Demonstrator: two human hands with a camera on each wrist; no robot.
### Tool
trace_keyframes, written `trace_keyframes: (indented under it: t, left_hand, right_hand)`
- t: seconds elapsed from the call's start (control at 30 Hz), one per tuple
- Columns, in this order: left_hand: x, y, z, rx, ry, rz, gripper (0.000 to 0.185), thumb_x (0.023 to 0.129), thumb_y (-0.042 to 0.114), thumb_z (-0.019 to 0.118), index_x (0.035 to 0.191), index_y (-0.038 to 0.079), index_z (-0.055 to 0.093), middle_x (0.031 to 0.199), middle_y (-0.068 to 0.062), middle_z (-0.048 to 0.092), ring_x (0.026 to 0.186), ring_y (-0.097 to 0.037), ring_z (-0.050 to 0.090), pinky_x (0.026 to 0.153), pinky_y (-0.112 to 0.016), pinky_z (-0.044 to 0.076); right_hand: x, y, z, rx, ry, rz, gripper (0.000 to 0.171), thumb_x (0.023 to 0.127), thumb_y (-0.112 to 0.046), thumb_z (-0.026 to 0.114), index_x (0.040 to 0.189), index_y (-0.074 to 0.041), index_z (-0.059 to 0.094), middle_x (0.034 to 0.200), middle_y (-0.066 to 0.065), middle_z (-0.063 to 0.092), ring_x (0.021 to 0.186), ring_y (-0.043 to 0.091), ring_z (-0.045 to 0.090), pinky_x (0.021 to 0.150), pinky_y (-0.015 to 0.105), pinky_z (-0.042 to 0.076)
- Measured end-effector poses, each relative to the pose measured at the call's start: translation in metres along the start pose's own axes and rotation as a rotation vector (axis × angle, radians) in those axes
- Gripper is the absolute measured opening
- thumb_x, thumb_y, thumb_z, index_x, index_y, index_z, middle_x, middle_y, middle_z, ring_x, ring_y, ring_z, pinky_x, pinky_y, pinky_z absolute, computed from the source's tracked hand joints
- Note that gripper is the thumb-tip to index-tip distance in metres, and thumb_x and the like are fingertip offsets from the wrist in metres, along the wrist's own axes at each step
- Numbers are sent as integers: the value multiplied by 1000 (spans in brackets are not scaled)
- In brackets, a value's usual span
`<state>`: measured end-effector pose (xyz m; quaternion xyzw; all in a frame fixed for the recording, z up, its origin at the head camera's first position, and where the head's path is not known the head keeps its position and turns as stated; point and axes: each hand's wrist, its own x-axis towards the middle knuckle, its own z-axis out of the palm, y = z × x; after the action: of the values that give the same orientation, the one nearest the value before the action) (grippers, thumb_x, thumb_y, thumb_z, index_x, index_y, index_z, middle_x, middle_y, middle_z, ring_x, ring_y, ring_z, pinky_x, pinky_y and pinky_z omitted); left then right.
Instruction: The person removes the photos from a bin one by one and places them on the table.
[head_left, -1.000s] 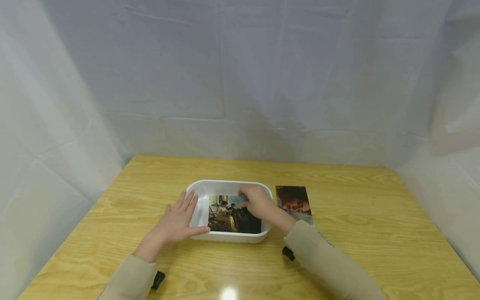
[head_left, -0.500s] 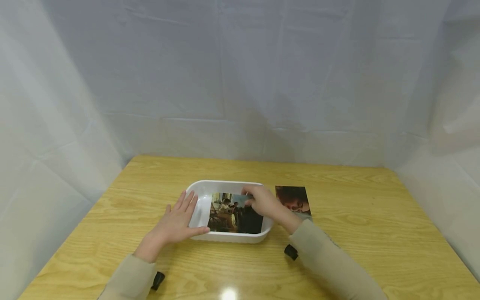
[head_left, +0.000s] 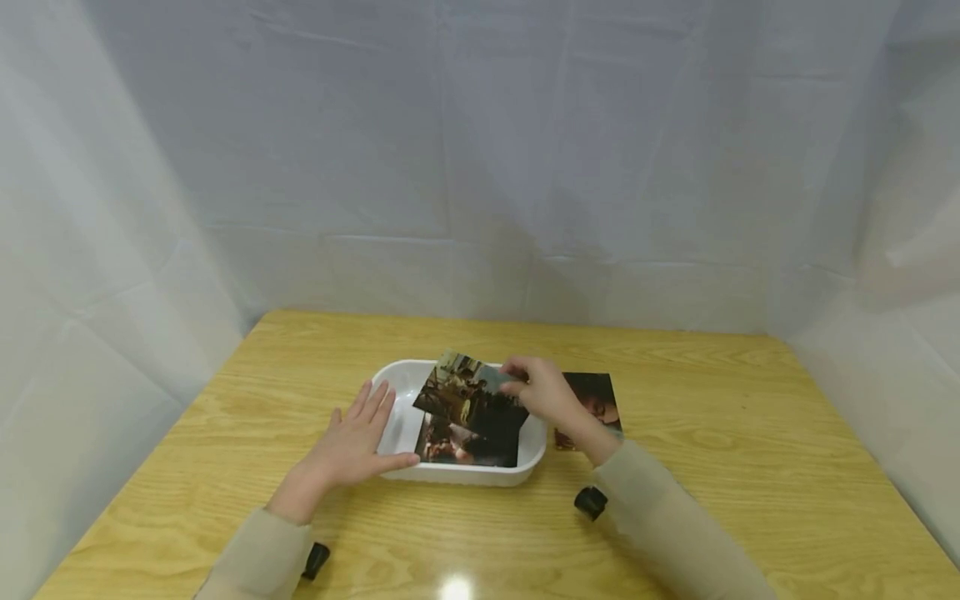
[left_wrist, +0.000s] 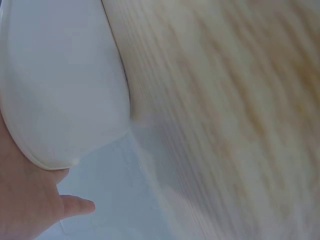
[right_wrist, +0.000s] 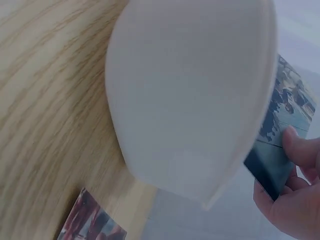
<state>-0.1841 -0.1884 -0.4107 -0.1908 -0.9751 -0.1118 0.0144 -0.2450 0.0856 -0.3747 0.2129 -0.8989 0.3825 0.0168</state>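
My right hand (head_left: 546, 392) pinches a picture card (head_left: 468, 396) by its right end, thumb on top in the right wrist view. The card (right_wrist: 287, 107) is tilted above the white dish (head_left: 405, 432). Beneath it, a second picture card (head_left: 465, 448) with a dark right side lies in the dish, partly covered. With fingers spread and straight, my left hand (head_left: 352, 446) rests on the dish's left end. The left wrist view has the dish's outer wall (left_wrist: 65, 80) beside that hand (left_wrist: 30, 200).
Another picture card (head_left: 596, 400) lies on the wooden table (head_left: 690, 417) right of the dish, partly behind my right wrist. Black pieces (head_left: 591, 502) show by both sleeves. White sheeting (head_left: 480, 167) hangs behind and at the sides.
My right hand has lifted the top card from the dish and moved slightly up and right, turning the card. The second card beneath has come into sight. My left hand has stayed put.
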Motion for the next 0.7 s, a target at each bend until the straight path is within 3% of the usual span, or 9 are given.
trace_keyframes:
  t: [0.2,0.27,0.4,0.47,0.6,0.7]
  left_hand:
    - [0,-1,0,5,-4,0,103,73,70,44,139,-4,17,145,-19,8,131,-36,-1,91,-68,13]
    - [1,-1,0,8,-14,-6,103,73,71,43,139,-3,16,145,-18,7,131,-35,-2,92,-68,13]
    - [0,0,0,4,-17,-6,103,73,71,43,139,-4,16,145,-18,7,131,-35,-2,92,-68,13]
    - [0,0,-1,2,-12,-2,102,74,70,44,139,-4,17,145,-19,8,131,-36,-1,92,-68,13]
    - [0,1,-1,-2,-12,0,101,74,69,45,139,-5,17,145,-19,8,131,-36,-1,92,-68,13]
    - [1,0,-2,2,-15,1,102,74,69,45,139,-4,16,145,-19,7,131,-36,-1,91,-68,13]
  right_hand:
    - [-6,4,-16,159,60,125,17,83,-13,62,98,-6,61,85,3,58,73,15,52,62,31,45]
    - [-9,6,-22,237,72,194,22,84,-13,61,104,-6,60,88,5,58,66,16,49,54,30,43]
    - [-15,12,-35,354,133,310,27,84,-12,61,109,-2,57,95,10,57,71,16,50,50,28,45]
    - [-19,16,-42,398,160,341,28,84,-11,61,109,1,56,99,14,55,77,21,51,55,31,48]
    - [-30,29,-58,439,163,340,32,86,-9,57,113,8,50,108,20,50,98,32,49,79,41,45]
    - [-39,41,-73,464,161,353,33,88,-11,55,113,9,48,106,16,50,97,27,50,84,40,42]
